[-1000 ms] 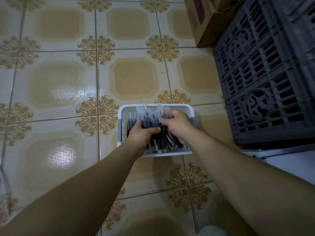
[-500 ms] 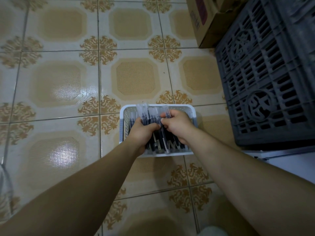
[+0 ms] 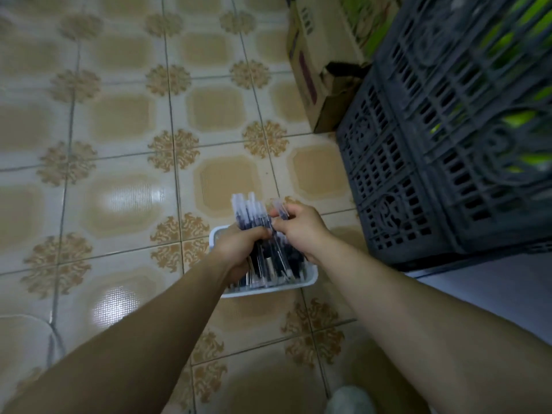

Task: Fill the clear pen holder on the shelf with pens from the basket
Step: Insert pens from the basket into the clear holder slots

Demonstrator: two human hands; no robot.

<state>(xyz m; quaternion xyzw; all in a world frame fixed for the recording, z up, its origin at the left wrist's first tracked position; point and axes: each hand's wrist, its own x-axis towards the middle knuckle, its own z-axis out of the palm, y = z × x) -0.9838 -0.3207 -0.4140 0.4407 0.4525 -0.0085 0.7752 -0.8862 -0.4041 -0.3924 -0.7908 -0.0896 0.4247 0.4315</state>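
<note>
View: head camera, looking down at the floor; the picture is somewhat blurred.
Left hand: the left hand [image 3: 239, 246] is clenched round a bundle of pens [image 3: 249, 213], fingers wrapped over the barrels and the capped ends sticking up past the knuckles.
Right hand: the right hand [image 3: 301, 231] has its fingers curled against the same bundle from the other side and pinches one clear-capped pen [image 3: 280, 209] at the top. The two hands touch.
Bundle: held tilted above the far half of the basket, with its lower ends down among the loose pens [image 3: 286, 267].
Basket: a white basket [image 3: 270, 289] sits on the tiled floor [image 3: 125, 130] directly under both hands. Dark pens lie packed inside it, side by side.
Forearms: both bare, reaching in from the bottom edge and meeting over the basket.
Right of the basket: a dark slatted plastic crate [image 3: 433, 174], near but apart, with green showing through its gaps.
Beyond the crate: a cardboard box [image 3: 313, 70] right against it.
</note>
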